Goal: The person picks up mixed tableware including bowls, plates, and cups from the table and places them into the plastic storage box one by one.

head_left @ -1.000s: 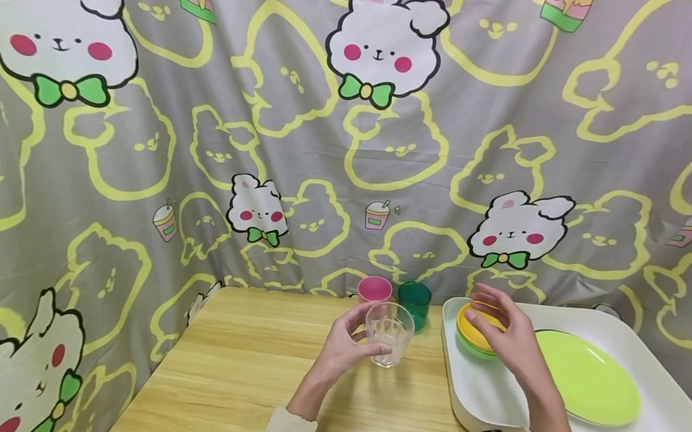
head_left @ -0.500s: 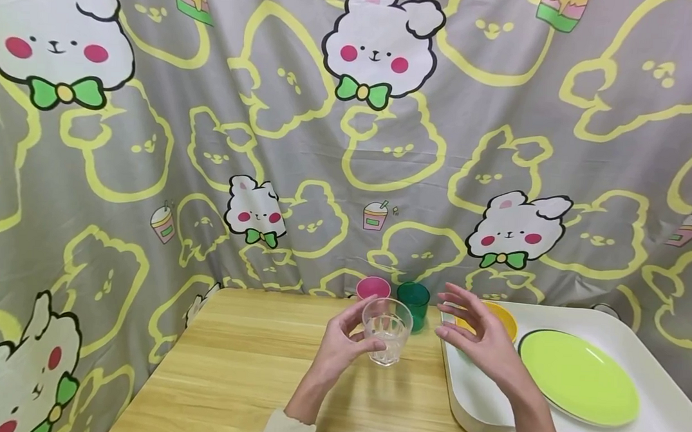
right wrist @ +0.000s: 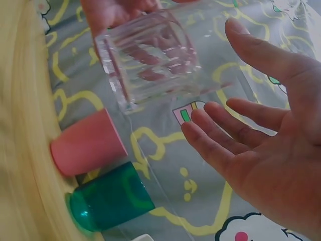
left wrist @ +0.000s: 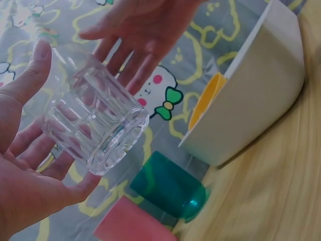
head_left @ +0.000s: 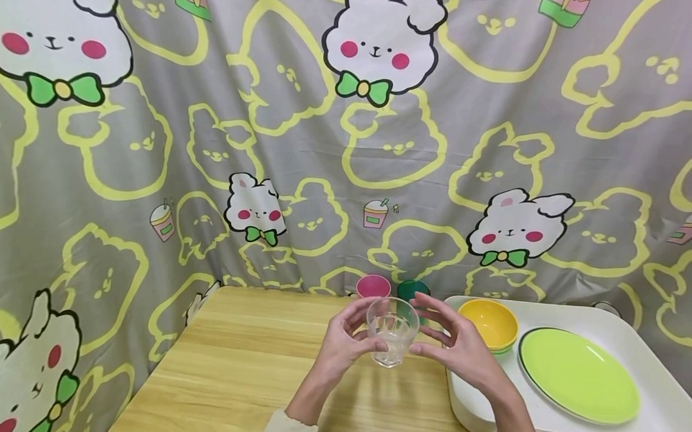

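A clear faceted drinking glass (head_left: pixel 393 334) is held above the wooden table, gripped by my left hand (head_left: pixel 346 338) with the thumb on its near side and fingers behind. In the left wrist view the glass (left wrist: pixel 95 110) tilts between the two hands. My right hand (head_left: pixel 456 343) is beside the glass on its right, fingers spread and relaxed; the right wrist view shows that hand (right wrist: pixel 266 120) close to the rim, holding nothing. Behind the glass stand a pink cup (head_left: pixel 374 287) and a green tumbler (head_left: pixel 414 291), both partly hidden in the head view.
On the right lies a white tray (head_left: pixel 663 397) with a yellow bowl (head_left: pixel 489 322) stacked on a green one, and an oval lime-green plate (head_left: pixel 579 374). A patterned grey curtain (head_left: pixel 302 149) hangs right behind the wooden table (head_left: pixel 246 366).
My right hand has moved left from over the yellow bowl to the side of the glass. The left hand and the glass have hardly moved.
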The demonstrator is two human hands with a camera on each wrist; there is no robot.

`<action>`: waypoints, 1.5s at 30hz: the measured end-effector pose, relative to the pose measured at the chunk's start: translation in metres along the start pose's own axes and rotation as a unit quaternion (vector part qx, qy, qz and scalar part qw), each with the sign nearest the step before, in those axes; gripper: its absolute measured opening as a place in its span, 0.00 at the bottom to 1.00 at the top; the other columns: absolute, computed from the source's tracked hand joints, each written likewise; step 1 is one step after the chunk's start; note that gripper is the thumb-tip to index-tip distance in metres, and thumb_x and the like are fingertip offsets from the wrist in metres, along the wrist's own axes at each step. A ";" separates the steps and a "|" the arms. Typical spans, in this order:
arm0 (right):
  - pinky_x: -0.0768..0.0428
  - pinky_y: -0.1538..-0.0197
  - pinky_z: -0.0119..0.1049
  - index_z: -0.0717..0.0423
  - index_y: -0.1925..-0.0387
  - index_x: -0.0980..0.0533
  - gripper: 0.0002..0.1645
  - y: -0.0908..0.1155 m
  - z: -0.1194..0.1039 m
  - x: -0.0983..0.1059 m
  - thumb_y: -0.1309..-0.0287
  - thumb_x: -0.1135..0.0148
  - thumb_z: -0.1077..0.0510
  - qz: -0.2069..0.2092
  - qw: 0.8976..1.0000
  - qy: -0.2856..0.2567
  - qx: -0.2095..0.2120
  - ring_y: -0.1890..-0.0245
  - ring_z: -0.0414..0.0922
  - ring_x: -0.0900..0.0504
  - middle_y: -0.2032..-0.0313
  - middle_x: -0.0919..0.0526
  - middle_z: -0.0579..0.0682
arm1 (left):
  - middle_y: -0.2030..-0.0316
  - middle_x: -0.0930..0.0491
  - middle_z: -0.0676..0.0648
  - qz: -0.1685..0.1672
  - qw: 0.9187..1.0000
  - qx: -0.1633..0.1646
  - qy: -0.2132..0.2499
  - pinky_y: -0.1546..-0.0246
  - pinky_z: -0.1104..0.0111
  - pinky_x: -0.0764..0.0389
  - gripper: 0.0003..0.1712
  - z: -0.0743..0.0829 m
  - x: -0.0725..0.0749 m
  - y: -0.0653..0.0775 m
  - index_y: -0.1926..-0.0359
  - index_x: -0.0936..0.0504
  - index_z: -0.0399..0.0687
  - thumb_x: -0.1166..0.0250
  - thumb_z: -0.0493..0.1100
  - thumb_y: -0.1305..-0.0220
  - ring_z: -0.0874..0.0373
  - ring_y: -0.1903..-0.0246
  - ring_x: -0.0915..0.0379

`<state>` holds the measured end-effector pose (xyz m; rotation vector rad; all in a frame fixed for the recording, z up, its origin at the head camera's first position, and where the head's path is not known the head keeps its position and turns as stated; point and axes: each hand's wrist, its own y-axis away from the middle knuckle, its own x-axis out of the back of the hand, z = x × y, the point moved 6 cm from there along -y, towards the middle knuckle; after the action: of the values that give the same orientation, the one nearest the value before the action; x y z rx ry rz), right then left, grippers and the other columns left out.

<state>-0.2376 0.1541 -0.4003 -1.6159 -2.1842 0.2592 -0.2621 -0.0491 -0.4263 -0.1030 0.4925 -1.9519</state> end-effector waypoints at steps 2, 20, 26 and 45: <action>0.21 0.38 0.40 0.57 0.26 0.34 0.48 -0.001 0.000 -0.003 0.46 0.23 0.65 -0.003 1.000 0.004 -0.008 0.35 0.51 0.26 0.31 0.29 0.59 | 0.34 0.28 0.29 -0.004 1.000 -0.005 0.005 0.37 0.46 0.25 0.50 0.002 -0.002 0.000 0.32 0.26 0.40 0.18 0.53 0.54 0.38 0.35 0.30; 0.19 0.41 0.43 0.60 0.30 0.32 0.46 -0.001 0.002 -0.016 0.49 0.20 0.62 0.011 0.999 0.007 -0.040 0.33 0.66 0.29 0.33 0.29 0.63 | 0.35 0.25 0.36 -0.003 1.000 0.010 0.004 0.36 0.48 0.26 0.43 0.005 -0.005 0.002 0.31 0.25 0.40 0.21 0.47 0.47 0.40 0.36 0.29; 0.18 0.41 0.40 0.57 0.31 0.31 0.46 -0.001 0.003 -0.015 0.50 0.18 0.59 0.015 0.998 0.023 -0.049 0.35 0.61 0.26 0.35 0.25 0.59 | 0.35 0.25 0.35 -0.016 1.000 0.013 0.003 0.35 0.48 0.27 0.46 0.004 -0.006 0.002 0.30 0.27 0.40 0.20 0.49 0.48 0.43 0.34 0.30; 0.15 0.46 0.41 0.53 0.29 0.32 0.51 0.001 -0.001 -0.006 0.53 0.16 0.55 0.038 0.995 0.072 -0.050 0.38 0.60 0.21 0.40 0.19 0.55 | 0.29 0.31 0.39 -0.070 0.997 0.022 -0.008 0.29 0.54 0.33 0.40 0.003 -0.009 0.000 0.25 0.34 0.40 0.28 0.39 0.34 0.43 0.30 0.36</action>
<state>-0.2351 0.1489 -0.4009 -1.7175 -2.0593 0.0532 -0.2576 -0.0418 -0.4220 -0.1276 0.4418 -2.0965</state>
